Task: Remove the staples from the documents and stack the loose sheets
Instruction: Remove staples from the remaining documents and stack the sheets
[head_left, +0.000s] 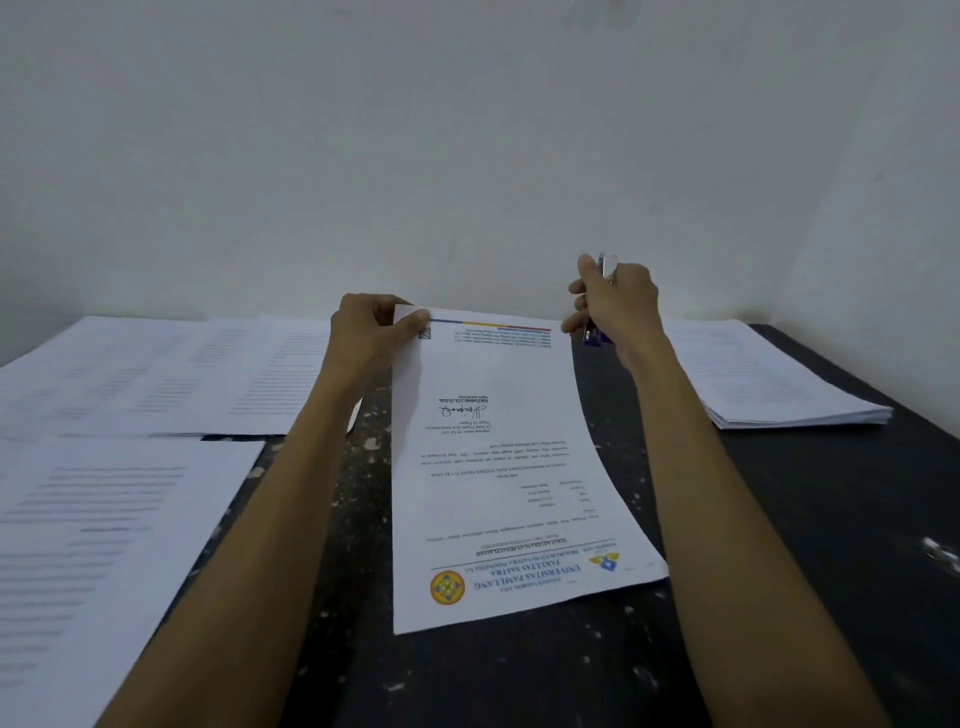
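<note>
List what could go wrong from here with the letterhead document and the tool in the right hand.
1. The left hand pinches only one far corner of the letterhead document, which bows; prying at the other corner with the purple tool in the right hand may tear it.
2. A freed staple could vanish on the dark, speckled table.

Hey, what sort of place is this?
Likely a makeshift paperwork desk: a dark, paint-flecked table against a bare white wall, stacks of printed sheets, and a university letter held beside a stapler-like tool.
</note>
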